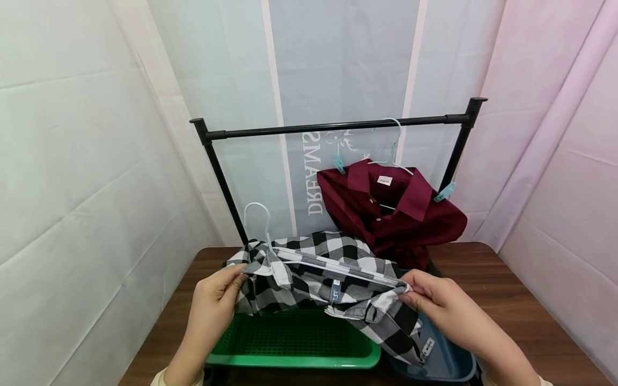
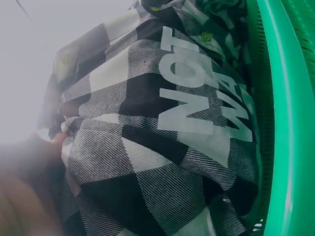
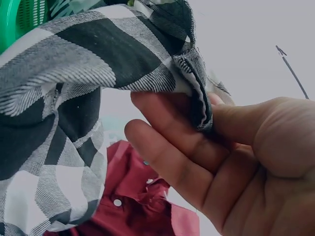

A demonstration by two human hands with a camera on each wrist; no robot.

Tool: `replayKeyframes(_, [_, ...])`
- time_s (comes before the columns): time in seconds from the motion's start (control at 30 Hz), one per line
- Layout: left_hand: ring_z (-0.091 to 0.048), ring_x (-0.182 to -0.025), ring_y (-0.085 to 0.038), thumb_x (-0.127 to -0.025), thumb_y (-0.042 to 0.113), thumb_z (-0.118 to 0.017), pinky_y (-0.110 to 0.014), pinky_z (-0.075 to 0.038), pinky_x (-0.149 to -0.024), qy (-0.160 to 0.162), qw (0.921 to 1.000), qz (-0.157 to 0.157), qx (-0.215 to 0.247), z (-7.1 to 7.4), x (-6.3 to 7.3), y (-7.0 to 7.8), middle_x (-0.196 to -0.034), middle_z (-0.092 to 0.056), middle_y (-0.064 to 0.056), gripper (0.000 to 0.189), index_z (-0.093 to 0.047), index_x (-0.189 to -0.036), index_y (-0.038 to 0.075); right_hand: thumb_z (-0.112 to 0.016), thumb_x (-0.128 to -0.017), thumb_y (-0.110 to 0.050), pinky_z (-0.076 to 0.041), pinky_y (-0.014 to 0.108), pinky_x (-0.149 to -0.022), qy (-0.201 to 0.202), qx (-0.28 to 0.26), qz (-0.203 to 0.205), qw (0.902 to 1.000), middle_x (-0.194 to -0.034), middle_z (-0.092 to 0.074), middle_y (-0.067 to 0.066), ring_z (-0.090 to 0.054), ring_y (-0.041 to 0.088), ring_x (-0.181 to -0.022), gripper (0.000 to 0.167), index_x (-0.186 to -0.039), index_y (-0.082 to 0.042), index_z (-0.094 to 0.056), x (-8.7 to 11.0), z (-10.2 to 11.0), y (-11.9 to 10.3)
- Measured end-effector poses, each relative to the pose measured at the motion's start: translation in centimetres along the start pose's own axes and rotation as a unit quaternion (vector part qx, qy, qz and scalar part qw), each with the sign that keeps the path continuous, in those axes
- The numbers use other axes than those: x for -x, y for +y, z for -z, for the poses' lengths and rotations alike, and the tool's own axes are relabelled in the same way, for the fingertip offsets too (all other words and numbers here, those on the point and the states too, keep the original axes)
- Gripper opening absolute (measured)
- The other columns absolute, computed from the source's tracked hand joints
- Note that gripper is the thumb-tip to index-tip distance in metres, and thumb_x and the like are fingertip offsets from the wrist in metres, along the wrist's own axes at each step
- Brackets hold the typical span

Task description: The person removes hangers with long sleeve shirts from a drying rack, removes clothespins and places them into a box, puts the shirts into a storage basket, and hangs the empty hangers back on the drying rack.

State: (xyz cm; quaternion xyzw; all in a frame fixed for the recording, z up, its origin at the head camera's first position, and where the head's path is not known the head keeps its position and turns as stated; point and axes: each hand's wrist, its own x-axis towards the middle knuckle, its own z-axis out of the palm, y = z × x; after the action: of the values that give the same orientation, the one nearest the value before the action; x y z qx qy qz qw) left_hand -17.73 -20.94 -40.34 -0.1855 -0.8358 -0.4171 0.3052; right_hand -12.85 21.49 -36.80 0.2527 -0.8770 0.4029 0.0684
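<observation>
A black, white and grey checked shirt [image 1: 299,289] is stretched between both hands, with a white hanger [image 1: 257,205] lying at its collar, hook upward. My left hand [image 1: 212,303] pinches the shirt's edge on the left; in the left wrist view, pale printed letters [image 2: 184,105] show on the cloth. On the other side my right hand [image 1: 441,303] pinches the shirt's edge between thumb and fingers, and the right wrist view shows the folded edge [image 3: 197,93] in that grip. Part of the hanger is hidden by the cloth.
A dark red shirt [image 1: 396,214] hangs by a pale hanger with teal clips [image 1: 445,192] from a black rack [image 1: 333,127]. Below the checked shirt stand a green basket [image 1: 294,362] and a blue basin [image 1: 456,364] on a brown wooden table [image 1: 502,289].
</observation>
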Motion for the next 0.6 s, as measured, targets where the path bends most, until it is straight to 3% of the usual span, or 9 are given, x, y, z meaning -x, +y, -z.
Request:
replayKeyframes(0.23, [-0.039, -0.053, -0.002, -0.096, 0.005, -0.069, -0.018, -0.038, -0.051, 0.006, 0.9996, 0.005, 0.028, 0.0, -0.1, 0.0, -0.073, -0.062, 0.008, 0.017, -0.076, -0.1, 0.019, -0.067, -0.099, -0.015, -0.038, 0.024, -0.047, -0.022, -0.02, 0.013, 0.9995, -0.071, -0.041, -0.016, -0.036, -0.004, -0.058, 0.008, -0.1, -0.02, -0.06, -0.6, -1.6, 0.4])
replayKeyframes(0.4, [-0.035, -0.049, -0.002, -0.098, 0.008, -0.067, -0.019, -0.036, -0.047, 0.009, 0.9987, 0.024, 0.044, 0.1, -0.1, 0.2, -0.065, -0.053, 0.009, 0.019, -0.076, -0.103, 0.023, -0.067, -0.099, -0.011, -0.039, 0.021, -0.048, 0.002, 0.033, 0.036, 0.9988, -0.074, -0.05, -0.016, -0.036, -0.006, -0.059, 0.016, -0.102, -0.026, -0.062, -1.1, -3.3, 0.2])
replayKeyframes(0.6, [-0.04, -0.05, -0.003, -0.098, 0.005, -0.066, -0.021, -0.039, -0.047, 0.004, 0.9974, 0.036, 0.063, 0.1, 0.0, 0.5, -0.076, -0.065, 0.006, 0.022, -0.076, -0.108, 0.023, -0.069, -0.096, -0.007, -0.042, 0.02, -0.053, -0.017, 0.123, 0.051, 0.991, -0.083, -0.066, -0.014, -0.045, -0.007, -0.064, 0.024, -0.109, -0.027, -0.064, -1.6, -5.6, -0.5])
